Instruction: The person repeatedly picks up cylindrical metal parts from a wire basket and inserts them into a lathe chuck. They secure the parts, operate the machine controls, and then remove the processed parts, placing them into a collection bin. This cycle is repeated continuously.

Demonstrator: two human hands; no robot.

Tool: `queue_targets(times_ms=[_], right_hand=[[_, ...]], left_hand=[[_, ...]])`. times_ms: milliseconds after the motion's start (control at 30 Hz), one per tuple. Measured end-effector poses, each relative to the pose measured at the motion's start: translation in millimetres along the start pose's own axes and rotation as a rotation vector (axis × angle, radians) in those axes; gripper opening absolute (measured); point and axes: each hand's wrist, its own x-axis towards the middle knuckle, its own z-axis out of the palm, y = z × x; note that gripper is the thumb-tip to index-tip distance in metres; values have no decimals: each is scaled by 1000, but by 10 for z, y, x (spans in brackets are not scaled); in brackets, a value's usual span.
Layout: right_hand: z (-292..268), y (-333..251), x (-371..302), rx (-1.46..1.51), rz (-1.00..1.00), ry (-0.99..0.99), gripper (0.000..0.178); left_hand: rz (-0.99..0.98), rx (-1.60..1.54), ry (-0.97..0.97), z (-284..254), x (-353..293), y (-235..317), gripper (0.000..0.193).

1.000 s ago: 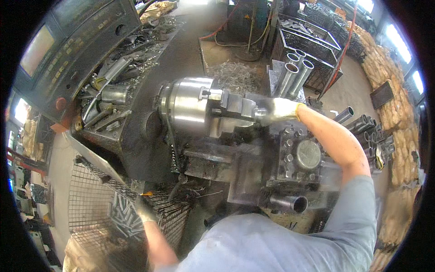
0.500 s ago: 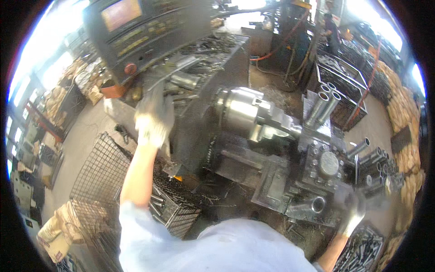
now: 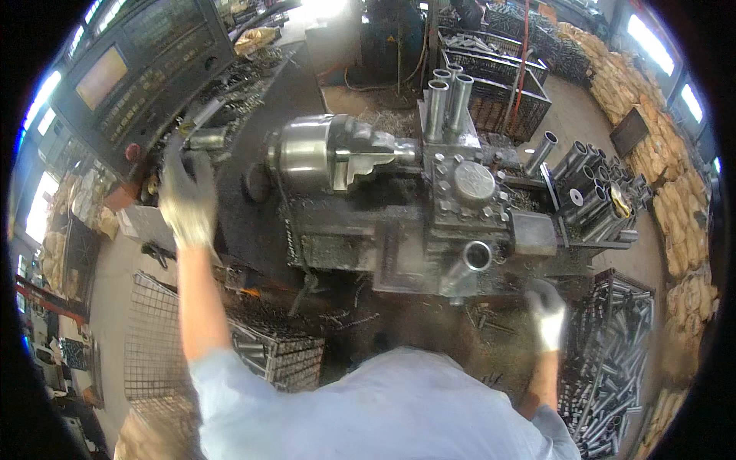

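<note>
My left hand point(image 3: 186, 201), in a pale work glove, reaches to the ledge under the control panel. Its thumb stands apart from the stretched fingers. Just beyond the fingertips lie a short metal tube point(image 3: 207, 139) and a slim bar-like tool point(image 3: 205, 113); whether the fingers touch the tool is unclear. My right hand point(image 3: 546, 313), also gloved, is low at the right front of the lathe with fingers curled; what they hold is hidden. Between the hands are the lathe's shiny chuck point(image 3: 307, 150), the tool post point(image 3: 474, 184) and a tube-shaped holder point(image 3: 469, 264) tilted toward me.
A control panel point(image 3: 126, 77) rises at the left. Upright steel tubes point(image 3: 435, 107) stand behind the tool post, with several more on a rack point(image 3: 567, 241) at right. A wire basket of tubes point(image 3: 613, 368) is at lower right, another basket point(image 3: 295, 360) at lower left.
My view has swung right and levelled, so the lathe sits further left. My left hand stays near the tube on the ledge. My right hand has come in closer to my body.
</note>
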Motion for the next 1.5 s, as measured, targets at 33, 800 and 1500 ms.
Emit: queue_targets(times_ms=[33,800,1500], right_hand=[[39,25,-4,6,105,-58,27],[2021,-1342,-2554,342,-935,-1199,55],[618,-2088,-9229,397,-1918,-2596,53]], left_hand=[[15,-229,8,-174,-524,309,33],[-1613,89,-988,-4784,-6073,2008,56],[-2047,1664,2408,-6493,-8012,5341,54]])
